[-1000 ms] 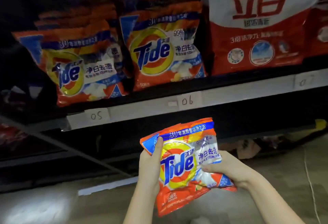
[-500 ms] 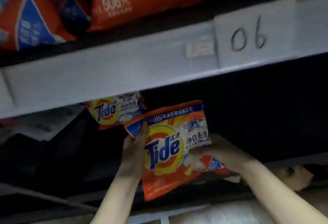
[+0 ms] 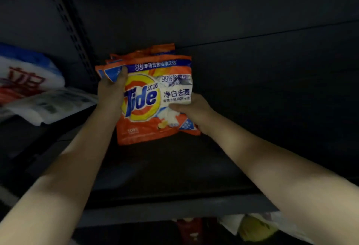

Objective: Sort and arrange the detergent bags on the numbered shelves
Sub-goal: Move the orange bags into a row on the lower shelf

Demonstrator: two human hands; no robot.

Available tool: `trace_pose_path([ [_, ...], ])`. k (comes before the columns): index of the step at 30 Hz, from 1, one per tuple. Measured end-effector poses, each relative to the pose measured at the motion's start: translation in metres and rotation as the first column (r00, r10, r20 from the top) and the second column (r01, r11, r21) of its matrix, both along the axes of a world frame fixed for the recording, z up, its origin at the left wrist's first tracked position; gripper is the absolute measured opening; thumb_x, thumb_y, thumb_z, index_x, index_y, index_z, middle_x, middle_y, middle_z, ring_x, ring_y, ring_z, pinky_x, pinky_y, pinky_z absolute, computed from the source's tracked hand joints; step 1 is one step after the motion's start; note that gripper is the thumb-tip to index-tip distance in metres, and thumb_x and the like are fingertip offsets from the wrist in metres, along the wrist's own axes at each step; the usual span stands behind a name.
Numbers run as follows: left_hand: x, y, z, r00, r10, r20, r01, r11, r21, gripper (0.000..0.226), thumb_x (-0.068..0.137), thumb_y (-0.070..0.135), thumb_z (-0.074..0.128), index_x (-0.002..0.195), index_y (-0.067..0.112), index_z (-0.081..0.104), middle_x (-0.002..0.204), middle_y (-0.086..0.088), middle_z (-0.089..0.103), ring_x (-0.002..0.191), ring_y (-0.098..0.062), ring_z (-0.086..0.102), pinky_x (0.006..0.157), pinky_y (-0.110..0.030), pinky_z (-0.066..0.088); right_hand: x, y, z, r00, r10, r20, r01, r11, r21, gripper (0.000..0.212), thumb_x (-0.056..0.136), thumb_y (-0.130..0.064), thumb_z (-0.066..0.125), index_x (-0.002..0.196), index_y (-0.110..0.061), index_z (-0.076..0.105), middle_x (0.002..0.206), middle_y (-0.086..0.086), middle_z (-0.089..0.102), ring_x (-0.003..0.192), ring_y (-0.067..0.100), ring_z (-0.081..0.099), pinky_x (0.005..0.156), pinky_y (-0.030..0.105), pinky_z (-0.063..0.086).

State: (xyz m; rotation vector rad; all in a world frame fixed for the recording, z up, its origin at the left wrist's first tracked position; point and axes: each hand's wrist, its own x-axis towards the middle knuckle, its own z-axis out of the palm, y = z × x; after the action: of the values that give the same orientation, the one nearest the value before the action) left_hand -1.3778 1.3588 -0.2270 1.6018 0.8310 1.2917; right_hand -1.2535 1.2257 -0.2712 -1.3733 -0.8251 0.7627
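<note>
An orange Tide detergent bag (image 3: 151, 108) stands deep inside a dark lower shelf (image 3: 174, 169), its bottom edge on the shelf floor. My left hand (image 3: 110, 93) grips its upper left side, thumb on the front. My right hand (image 3: 192, 110) pinches its right edge lower down. Right behind it leans another orange Tide bag (image 3: 155, 49), only its top rim showing. Both forearms reach in from the shelf's front edge.
At the left lies a white, blue and red detergent bag (image 3: 25, 73) with a pale flat bag (image 3: 52, 104) in front of it. A perforated upright (image 3: 71, 31) runs up the back panel. Below the shelf lip (image 3: 174, 209), more packages (image 3: 256, 227) show. The shelf's right half is dark.
The view has dropped below the shelf marked 06 and gone into the lower shelf. Both hands have carried the Tide bag inward, up against the bag at the back.
</note>
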Motion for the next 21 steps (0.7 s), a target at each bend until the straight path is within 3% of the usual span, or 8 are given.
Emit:
trace_pose_path([
  [4,-0.003,0.034,-0.006,0.99,0.056,0.133,-0.056,0.998,-0.007,0.034,0.091,0.033,0.061,0.115,0.009,0.06,0.107,-0.006,0.067,0.093,-0.019,0.067,0.085,-0.04,0.055,-0.017,0.037,-0.01,0.997,-0.017,-0.073,0.017,1.0,0.001,0.039,0.087,-0.006,0.063,0.126,-0.009,0.054,0.124,0.012,0.061,0.11,0.026,0.061,0.085,0.033,0.053],
  [8,0.002,0.045,-0.021,0.972,0.046,0.229,-0.056,0.998,0.036,0.009,0.096,0.024,0.055,0.098,0.016,0.054,0.089,0.005,0.062,0.075,-0.001,0.063,0.064,-0.016,0.052,-0.016,0.045,-0.018,0.999,0.002,-0.045,0.0,0.998,0.056,0.042,0.088,-0.006,0.062,0.129,-0.009,0.053,0.125,0.011,0.061,0.111,0.025,0.06,0.075,0.02,0.053],
  [11,0.002,0.049,-0.029,0.968,0.103,0.229,-0.127,0.987,0.096,0.013,0.096,0.026,0.055,0.087,0.027,0.045,0.087,0.007,0.059,0.078,-0.007,0.063,0.068,-0.023,0.054,-0.016,0.046,-0.02,0.998,-0.037,0.042,0.035,0.999,0.039,0.044,0.088,-0.009,0.063,0.13,-0.011,0.052,0.125,0.008,0.061,0.112,0.022,0.06,0.074,0.017,0.051],
  [14,-0.001,0.055,-0.032,0.977,0.12,0.177,-0.144,0.981,0.129,0.017,0.094,0.03,0.057,0.099,0.017,0.047,0.096,0.0,0.062,0.089,-0.018,0.064,0.076,-0.033,0.055,-0.019,0.045,-0.021,0.993,-0.063,0.098,0.06,0.998,0.028,0.046,0.088,-0.012,0.064,0.131,-0.014,0.05,0.125,0.005,0.061,0.111,0.019,0.06,0.073,0.014,0.049],
  [17,-0.008,0.055,-0.031,0.979,0.175,0.103,-0.19,0.968,0.161,0.039,0.092,0.031,0.059,0.119,0.006,0.046,0.108,-0.005,0.06,0.098,-0.019,0.061,0.083,-0.031,0.05,-0.023,0.042,-0.02,0.986,-0.084,0.141,0.084,0.996,0.007,0.045,0.088,-0.013,0.064,0.131,-0.015,0.049,0.125,0.004,0.06,0.111,0.017,0.059,0.073,0.014,0.048],
  [21,-0.016,0.046,-0.023,0.945,0.326,0.038,-0.312,0.854,0.417,0.047,0.088,0.017,0.06,0.128,-0.002,0.044,0.121,-0.019,0.05,0.115,-0.029,0.048,0.093,-0.026,0.036,-0.026,0.033,-0.014,0.97,-0.099,0.221,0.12,0.989,-0.084,0.044,0.088,-0.013,0.064,0.129,-0.017,0.048,0.124,0.002,0.059,0.11,0.017,0.058,0.085,0.026,0.046],
])
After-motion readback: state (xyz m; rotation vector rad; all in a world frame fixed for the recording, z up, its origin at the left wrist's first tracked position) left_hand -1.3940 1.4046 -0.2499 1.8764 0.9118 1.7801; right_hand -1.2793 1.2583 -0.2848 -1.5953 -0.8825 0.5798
